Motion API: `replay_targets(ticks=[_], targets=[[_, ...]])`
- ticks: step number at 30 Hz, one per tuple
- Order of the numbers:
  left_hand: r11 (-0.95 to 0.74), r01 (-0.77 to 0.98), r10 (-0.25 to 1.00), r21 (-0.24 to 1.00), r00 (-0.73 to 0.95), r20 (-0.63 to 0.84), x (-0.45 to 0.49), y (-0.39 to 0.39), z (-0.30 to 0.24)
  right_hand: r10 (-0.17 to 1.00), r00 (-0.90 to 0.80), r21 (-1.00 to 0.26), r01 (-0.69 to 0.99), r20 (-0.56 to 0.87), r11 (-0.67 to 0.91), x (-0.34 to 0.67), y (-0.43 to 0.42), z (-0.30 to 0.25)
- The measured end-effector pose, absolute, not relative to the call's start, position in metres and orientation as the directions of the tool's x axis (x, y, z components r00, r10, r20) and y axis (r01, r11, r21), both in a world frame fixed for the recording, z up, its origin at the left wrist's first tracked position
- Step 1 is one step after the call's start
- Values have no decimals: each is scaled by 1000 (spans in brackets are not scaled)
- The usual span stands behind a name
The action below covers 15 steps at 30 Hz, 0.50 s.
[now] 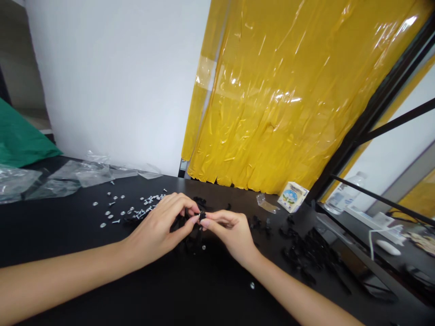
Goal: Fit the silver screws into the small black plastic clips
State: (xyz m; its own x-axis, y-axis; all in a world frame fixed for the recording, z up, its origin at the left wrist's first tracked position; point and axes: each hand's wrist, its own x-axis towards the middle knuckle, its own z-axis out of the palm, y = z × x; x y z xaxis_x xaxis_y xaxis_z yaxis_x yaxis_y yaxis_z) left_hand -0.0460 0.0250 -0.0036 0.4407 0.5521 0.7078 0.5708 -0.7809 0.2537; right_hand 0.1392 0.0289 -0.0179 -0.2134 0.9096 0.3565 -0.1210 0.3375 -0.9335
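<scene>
My left hand (163, 226) and my right hand (229, 233) meet over the black table (102, 280), fingertips pinched together on a small black part (202, 215). Both hands have their fingers curled around it. More small black pieces (190, 242) lie on the table under and between the hands. Several silver screws and washers (131, 208) are scattered just left of my left hand.
A heap of black parts (306, 253) lies to the right. Clear plastic bags (81, 174) lie at the back left, near a green sheet (20, 140). A small white carton (292, 196) stands before the yellow plastic curtain (288, 90). A loose screw (252, 285) lies near my right forearm.
</scene>
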Motion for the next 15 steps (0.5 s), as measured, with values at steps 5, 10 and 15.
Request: replay_targets(ticks=[5, 10, 15], targets=[[-785, 562, 551, 261, 440, 709, -47, 27, -8, 910, -223, -936, -133, 349, 326, 140, 29, -20], [-792, 563, 537, 237, 457, 709, -48, 28, -8, 912, -218, -937, -121, 347, 328, 140, 29, -18], [-798, 560, 532, 224, 478, 698, -47, 27, -5, 913, -208, -935, -111, 352, 336, 139, 27, -15]])
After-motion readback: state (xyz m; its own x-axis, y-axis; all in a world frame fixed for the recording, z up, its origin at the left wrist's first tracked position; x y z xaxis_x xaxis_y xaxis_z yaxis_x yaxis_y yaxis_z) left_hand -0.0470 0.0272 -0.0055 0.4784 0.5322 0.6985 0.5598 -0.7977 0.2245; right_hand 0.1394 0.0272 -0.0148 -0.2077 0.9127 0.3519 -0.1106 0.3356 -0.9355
